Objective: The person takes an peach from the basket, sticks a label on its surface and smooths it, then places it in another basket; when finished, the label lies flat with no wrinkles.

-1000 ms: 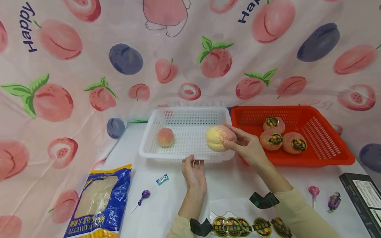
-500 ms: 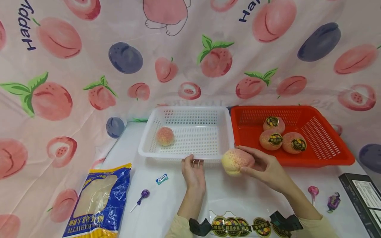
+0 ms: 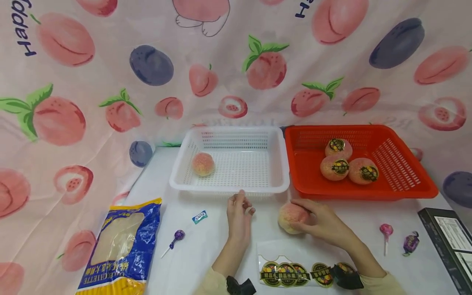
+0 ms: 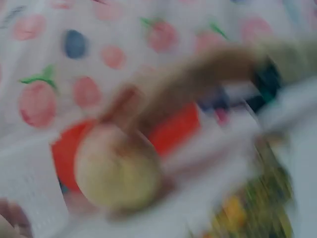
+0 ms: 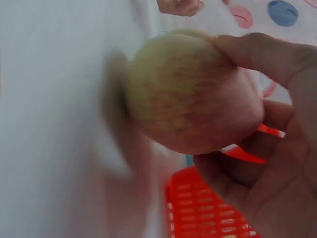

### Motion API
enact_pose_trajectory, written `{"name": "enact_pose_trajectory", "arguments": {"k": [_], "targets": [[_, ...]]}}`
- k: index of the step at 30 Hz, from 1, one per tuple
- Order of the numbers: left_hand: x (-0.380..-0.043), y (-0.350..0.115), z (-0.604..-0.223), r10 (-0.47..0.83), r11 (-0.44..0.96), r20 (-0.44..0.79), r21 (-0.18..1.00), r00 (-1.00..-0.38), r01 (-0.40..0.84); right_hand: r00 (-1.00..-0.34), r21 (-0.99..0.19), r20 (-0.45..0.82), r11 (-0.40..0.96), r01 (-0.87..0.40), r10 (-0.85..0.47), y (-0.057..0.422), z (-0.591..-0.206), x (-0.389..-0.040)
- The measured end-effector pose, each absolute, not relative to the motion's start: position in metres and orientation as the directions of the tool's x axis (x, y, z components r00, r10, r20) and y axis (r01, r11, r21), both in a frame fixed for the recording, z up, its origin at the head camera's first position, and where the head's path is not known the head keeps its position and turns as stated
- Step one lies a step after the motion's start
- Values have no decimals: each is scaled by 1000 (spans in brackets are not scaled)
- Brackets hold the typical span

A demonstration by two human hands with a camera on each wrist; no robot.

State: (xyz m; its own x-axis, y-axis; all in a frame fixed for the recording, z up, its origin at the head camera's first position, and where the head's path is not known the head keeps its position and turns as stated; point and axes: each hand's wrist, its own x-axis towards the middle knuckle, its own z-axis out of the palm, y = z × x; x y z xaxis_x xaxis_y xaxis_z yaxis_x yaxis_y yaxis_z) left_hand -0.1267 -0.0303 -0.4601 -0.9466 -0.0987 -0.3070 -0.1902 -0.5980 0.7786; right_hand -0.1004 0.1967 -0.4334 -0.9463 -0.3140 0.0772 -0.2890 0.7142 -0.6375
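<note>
My right hand [image 3: 330, 225] grips a pink and yellow peach [image 3: 289, 217] low over the white table, in front of the gap between the two baskets. In the right wrist view the thumb and fingers curl round the side of the same peach [image 5: 183, 94], its yellow part facing the table. My left hand [image 3: 239, 219] is at the front of the white basket [image 3: 228, 189], fingers loosely bent and holding nothing. One peach [image 3: 203, 164] lies in that basket. A clear sheet [image 3: 302, 254] with round black and gold stickers [image 3: 286, 273] lies below the hands. The left wrist view is blurred.
A red basket [image 3: 354, 194] at the right holds three peaches [image 3: 334, 167] with stickers on them. A blue and yellow bag [image 3: 141, 246], a purple lollipop [image 3: 179, 235] and a small wrapped sweet [image 3: 200, 217] lie left. A pink lollipop [image 3: 386, 229], purple candy [image 3: 411, 243] and dark box [image 3: 442, 237] lie right.
My right hand has brought the peach from above the white basket towards me, down close to the table. The left hand stays by the basket's front, its fingers more bent.
</note>
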Motion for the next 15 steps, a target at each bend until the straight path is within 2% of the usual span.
{"name": "enact_pose_trajectory", "arguments": {"k": [2,3,5,7,9,11,13,15], "targets": [[-114,-31,-467,15,-326,-255,913,-967,-246,-944,-632,85,716,-298,-317,195,-438,-100],[-108,-31,-469,93,-155,-210,963,-973,-222,-944,-635,84,713,-298,-320,194,-439,-100],[-94,-30,-472,292,170,-114,983,-950,-66,-941,-665,62,690,-287,-332,195,-442,-101],[-81,-27,-471,508,390,-27,898,-861,202,-938,-719,25,646,-257,-346,197,-442,-101],[-69,-23,-469,656,494,4,754,-755,434,-936,-772,-18,600,-210,-351,201,-442,-100],[-62,-21,-468,721,544,15,606,-692,580,-941,-801,-46,576,-166,-337,206,-441,-98],[-59,-25,-469,723,598,21,482,-690,641,-947,-803,-37,574,-161,-319,212,-439,-96],[-60,-35,-471,706,628,33,434,-708,646,-955,-786,-28,597,-161,-295,219,-437,-91]]}}
